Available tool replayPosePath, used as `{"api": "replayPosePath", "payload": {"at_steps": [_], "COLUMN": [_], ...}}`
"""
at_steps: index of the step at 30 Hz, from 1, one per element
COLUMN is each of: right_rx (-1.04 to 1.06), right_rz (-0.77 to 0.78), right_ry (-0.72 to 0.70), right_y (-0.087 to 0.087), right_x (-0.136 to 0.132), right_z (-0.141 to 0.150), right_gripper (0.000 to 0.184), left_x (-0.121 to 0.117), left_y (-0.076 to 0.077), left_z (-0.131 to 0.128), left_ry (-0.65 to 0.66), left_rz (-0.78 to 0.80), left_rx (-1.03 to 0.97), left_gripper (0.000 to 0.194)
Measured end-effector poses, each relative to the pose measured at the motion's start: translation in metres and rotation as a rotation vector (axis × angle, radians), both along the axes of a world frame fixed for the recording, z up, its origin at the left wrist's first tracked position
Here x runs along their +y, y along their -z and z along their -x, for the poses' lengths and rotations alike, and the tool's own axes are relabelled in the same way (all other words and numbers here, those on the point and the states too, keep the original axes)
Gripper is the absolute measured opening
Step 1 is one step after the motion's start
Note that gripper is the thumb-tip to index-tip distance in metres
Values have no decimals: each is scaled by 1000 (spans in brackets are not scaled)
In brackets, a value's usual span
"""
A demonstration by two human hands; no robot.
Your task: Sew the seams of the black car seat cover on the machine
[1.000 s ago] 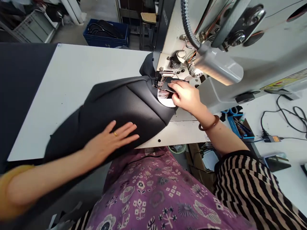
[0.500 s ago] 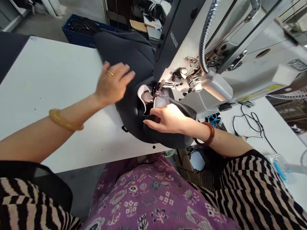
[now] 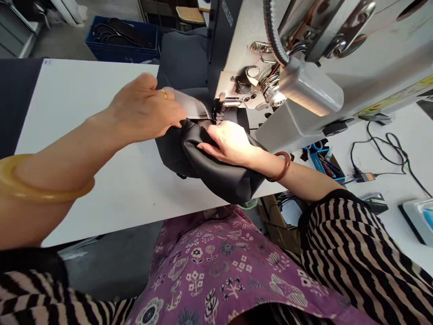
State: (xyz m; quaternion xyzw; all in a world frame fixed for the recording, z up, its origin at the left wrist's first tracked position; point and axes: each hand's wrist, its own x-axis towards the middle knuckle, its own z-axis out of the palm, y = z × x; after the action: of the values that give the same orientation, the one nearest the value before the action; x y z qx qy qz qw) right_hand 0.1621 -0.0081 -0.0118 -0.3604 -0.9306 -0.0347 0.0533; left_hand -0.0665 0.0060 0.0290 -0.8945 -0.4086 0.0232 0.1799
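A black, smooth piece of material [image 3: 219,178], like leather or coated fabric, lies bunched under the needle area of a sewing machine [image 3: 257,76]. My left hand [image 3: 149,108] is closed on the edge of its pale grey lining [image 3: 192,104], left of the presser foot [image 3: 219,116]. Close by on the right, my right hand [image 3: 233,142] grips a fold of the black material, thumb and fingers drawn together. The lining's edge runs up to the presser foot. Part of the material is hidden behind the machine head and under my hands.
The white table [image 3: 91,158] extends to the left. Behind it stands a blue crate [image 3: 122,47] holding dark curved pieces. On the right are a small blue box of tools [image 3: 326,162] and a black cable [image 3: 385,153]. A cardboard box [image 3: 280,221] sits below the table edge.
My left hand has gone from spread above the material to closed on the lining's edge. The black material is now folded up around my right hand, and the view has moved nearer the machine.
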Motion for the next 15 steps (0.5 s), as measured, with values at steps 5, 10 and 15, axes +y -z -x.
{"api": "replayPosePath", "payload": {"at_steps": [5, 10, 15], "right_rx": [127, 299, 350], "right_rz": [-26, -35, 28], "right_ry": [164, 126, 62], "right_y": [26, 53, 50], "right_x": [1, -12, -16], "right_z": [-31, -50, -46], "right_gripper": [44, 44, 44], "left_x": [21, 8, -4], "left_y": [1, 8, 5], "left_z": [-41, -56, -55], "left_ry": [-15, -19, 6], "left_rz": [105, 192, 174], "left_rx": [-133, -219, -80], "left_gripper": [46, 35, 44]}}
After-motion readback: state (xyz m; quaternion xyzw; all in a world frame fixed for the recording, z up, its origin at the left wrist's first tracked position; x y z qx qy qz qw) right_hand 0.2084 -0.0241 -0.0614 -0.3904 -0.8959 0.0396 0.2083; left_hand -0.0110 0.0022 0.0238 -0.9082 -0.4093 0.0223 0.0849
